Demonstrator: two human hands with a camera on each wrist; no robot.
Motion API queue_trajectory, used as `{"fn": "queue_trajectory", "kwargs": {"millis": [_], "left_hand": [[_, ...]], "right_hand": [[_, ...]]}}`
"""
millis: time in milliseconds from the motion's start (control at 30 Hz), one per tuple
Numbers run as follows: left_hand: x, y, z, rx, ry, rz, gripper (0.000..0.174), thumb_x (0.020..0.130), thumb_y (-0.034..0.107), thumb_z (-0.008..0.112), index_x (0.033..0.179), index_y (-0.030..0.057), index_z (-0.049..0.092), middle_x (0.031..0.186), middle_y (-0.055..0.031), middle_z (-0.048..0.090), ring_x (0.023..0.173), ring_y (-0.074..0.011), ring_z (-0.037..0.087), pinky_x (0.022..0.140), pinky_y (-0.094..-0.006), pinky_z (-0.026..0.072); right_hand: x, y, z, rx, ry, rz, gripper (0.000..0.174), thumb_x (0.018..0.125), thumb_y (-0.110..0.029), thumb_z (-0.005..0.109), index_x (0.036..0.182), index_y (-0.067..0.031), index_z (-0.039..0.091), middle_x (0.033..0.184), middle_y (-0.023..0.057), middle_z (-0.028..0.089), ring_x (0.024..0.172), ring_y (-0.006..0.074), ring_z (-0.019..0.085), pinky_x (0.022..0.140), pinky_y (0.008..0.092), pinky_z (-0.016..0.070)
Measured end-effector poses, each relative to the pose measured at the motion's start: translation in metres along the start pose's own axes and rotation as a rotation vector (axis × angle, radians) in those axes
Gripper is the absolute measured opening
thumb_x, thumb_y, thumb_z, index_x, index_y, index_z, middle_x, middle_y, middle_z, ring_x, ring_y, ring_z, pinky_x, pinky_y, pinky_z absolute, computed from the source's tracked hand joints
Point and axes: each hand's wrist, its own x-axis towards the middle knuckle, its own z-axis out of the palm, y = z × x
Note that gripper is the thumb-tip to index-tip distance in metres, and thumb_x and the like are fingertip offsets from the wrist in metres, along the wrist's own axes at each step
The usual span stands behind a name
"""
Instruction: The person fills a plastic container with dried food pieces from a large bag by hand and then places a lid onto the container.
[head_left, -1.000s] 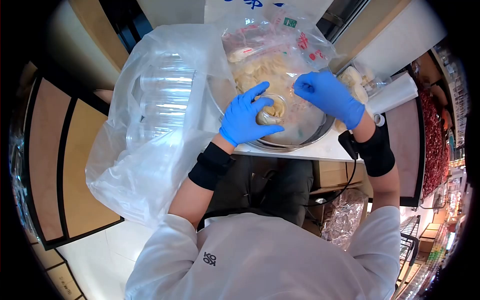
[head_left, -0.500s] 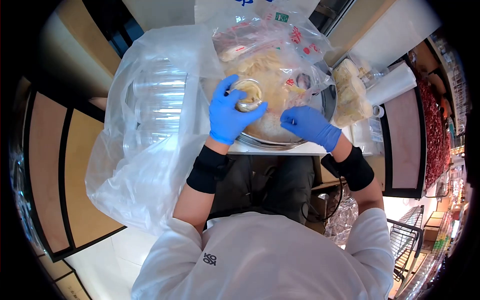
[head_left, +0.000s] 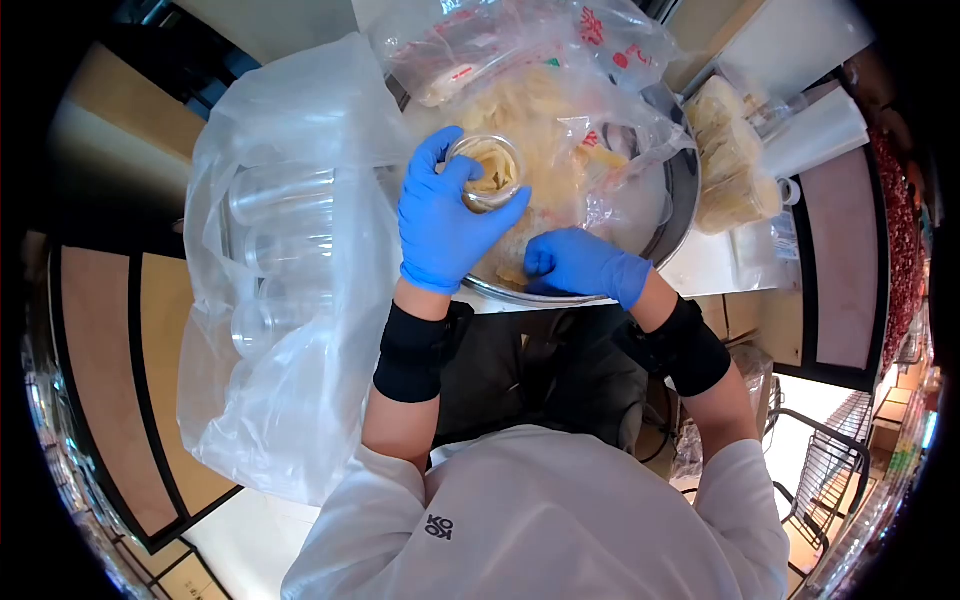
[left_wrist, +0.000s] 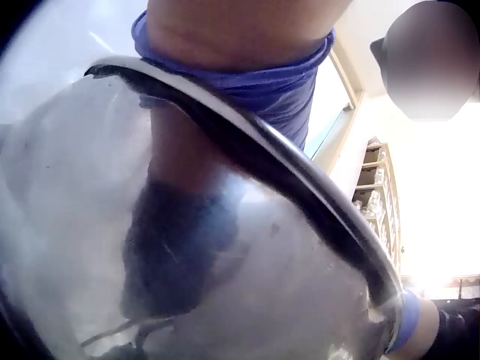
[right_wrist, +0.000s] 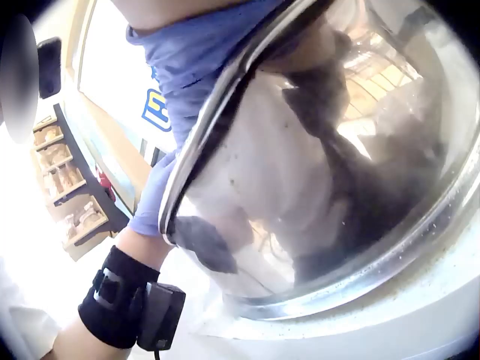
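Observation:
In the head view my blue-gloved left hand grips a clear round jar with curled pale yellow slices inside, thumb and fingers around its wall. A wide steel bowl lies beneath it, holding a clear plastic bag and loose pale yellow slices. My gloved right hand is low in the bowl by its front rim, fingers curled close to some pale bits. Whether they pinch any I cannot tell. Both wrist views mostly show the bowl's shiny outer wall, which hides the fingers.
A large translucent bag of clear empty jars lies left of the bowl. At the right stand clear containers filled with pale slices, beside a white plastic roll. A wire cart is behind at the lower right.
The left hand has moved left with the jar and turned its mouth up toward the head camera. The right hand has come down and left, from above the bowl to its front part.

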Motion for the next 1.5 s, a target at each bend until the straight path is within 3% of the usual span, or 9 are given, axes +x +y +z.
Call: {"fn": "queue_trajectory", "kwargs": {"millis": [233, 300, 400, 633, 733, 800, 933, 1233, 1500], "left_hand": [[-0.004, -0.006, 0.007, -0.033, -0.002, 0.064, 0.039, 0.057, 0.019, 0.088, 0.079, 0.0068, 0.058, 0.116, -0.0170, 0.054, 0.100, -0.0289, 0.060, 0.083, -0.0357, 0.0500], [-0.005, -0.009, 0.007, -0.064, 0.002, 0.054, 0.039, 0.057, 0.019, 0.088, 0.079, 0.0069, 0.058, 0.116, -0.0166, 0.055, 0.101, -0.0288, 0.060, 0.084, -0.0359, 0.0499], [-0.005, -0.010, 0.007, -0.084, 0.021, 0.043, 0.039, 0.057, 0.021, 0.087, 0.078, 0.0077, 0.057, 0.116, -0.0163, 0.055, 0.098, -0.0295, 0.059, 0.081, -0.0360, 0.0502], [-0.005, -0.012, 0.004, -0.190, 0.031, 0.012, 0.040, 0.057, 0.026, 0.086, 0.078, 0.0078, 0.057, 0.118, -0.0177, 0.057, 0.099, -0.0304, 0.060, 0.081, -0.0353, 0.0510], [-0.006, -0.009, 0.003, -0.202, 0.019, -0.004, 0.041, 0.057, 0.027, 0.085, 0.078, 0.0076, 0.056, 0.118, -0.0171, 0.057, 0.099, -0.0311, 0.060, 0.081, -0.0357, 0.0513], [-0.006, -0.005, -0.001, -0.166, 0.017, 0.024, 0.040, 0.057, 0.024, 0.086, 0.078, 0.0072, 0.057, 0.119, -0.0167, 0.057, 0.100, -0.0303, 0.060, 0.083, -0.0358, 0.0511], [-0.013, -0.005, -0.002, -0.108, -0.003, 0.151, 0.042, 0.054, 0.024, 0.088, 0.079, 0.0076, 0.058, 0.120, -0.0155, 0.057, 0.100, -0.0302, 0.061, 0.083, -0.0363, 0.0517], [-0.012, -0.004, -0.004, -0.129, -0.062, 0.345, 0.042, 0.055, 0.024, 0.086, 0.084, 0.0106, 0.060, 0.123, -0.0125, 0.056, 0.101, -0.0304, 0.060, 0.084, -0.0384, 0.0497], [-0.013, -0.003, -0.002, -0.118, -0.078, 0.326, 0.043, 0.056, 0.024, 0.085, 0.089, 0.0116, 0.060, 0.125, -0.0100, 0.056, 0.103, -0.0297, 0.059, 0.086, -0.0385, 0.0477]], "right_hand": [[0.005, 0.002, 0.015, 0.023, 0.128, 0.025, 0.023, 0.076, -0.021, 0.068, 0.093, -0.0081, 0.060, 0.085, 0.0132, 0.063, 0.081, 0.0312, 0.062, 0.074, 0.0401, 0.0494], [0.006, 0.007, 0.020, -0.051, 0.219, -0.119, 0.017, 0.080, -0.020, 0.062, 0.094, -0.0092, 0.060, 0.090, 0.0136, 0.062, 0.083, 0.0322, 0.062, 0.074, 0.0416, 0.0496], [0.006, 0.003, 0.017, -0.145, 0.270, -0.024, 0.015, 0.085, -0.020, 0.057, 0.095, -0.0099, 0.060, 0.095, 0.0136, 0.062, 0.084, 0.0331, 0.062, 0.074, 0.0425, 0.0495], [-0.008, -0.009, 0.006, -0.026, 0.497, -0.061, 0.016, 0.090, -0.021, 0.051, 0.096, -0.0100, 0.061, 0.095, 0.0153, 0.062, 0.085, 0.0361, 0.061, 0.073, 0.0421, 0.0495], [-0.029, -0.021, -0.010, 0.068, 0.535, -0.052, 0.015, 0.091, -0.018, 0.054, 0.098, -0.0081, 0.062, 0.092, 0.0159, 0.063, 0.081, 0.0333, 0.063, 0.071, 0.0390, 0.0495], [-0.046, -0.033, -0.022, 0.179, 0.714, -0.060, 0.015, 0.089, -0.014, 0.060, 0.101, -0.0055, 0.062, 0.086, 0.0142, 0.064, 0.074, 0.0252, 0.063, 0.069, 0.0334, 0.0493], [-0.049, -0.052, -0.037, 0.155, 0.993, -0.113, 0.019, 0.084, -0.011, 0.066, 0.102, -0.0046, 0.064, 0.085, 0.0103, 0.063, 0.067, 0.0164, 0.060, 0.064, 0.0263, 0.0482], [-0.038, -0.086, -0.028, -0.143, 0.912, -0.149, 0.014, 0.081, -0.012, 0.066, 0.094, -0.0122, 0.067, 0.081, 0.0034, 0.061, 0.062, 0.0178, 0.060, 0.057, 0.0282, 0.0482], [-0.023, -0.089, -0.023, -0.505, 0.992, -0.086, 0.007, 0.081, -0.017, 0.064, 0.086, -0.0142, 0.065, 0.079, 0.0018, 0.060, 0.066, 0.0219, 0.062, 0.058, 0.0317, 0.0486]]}}
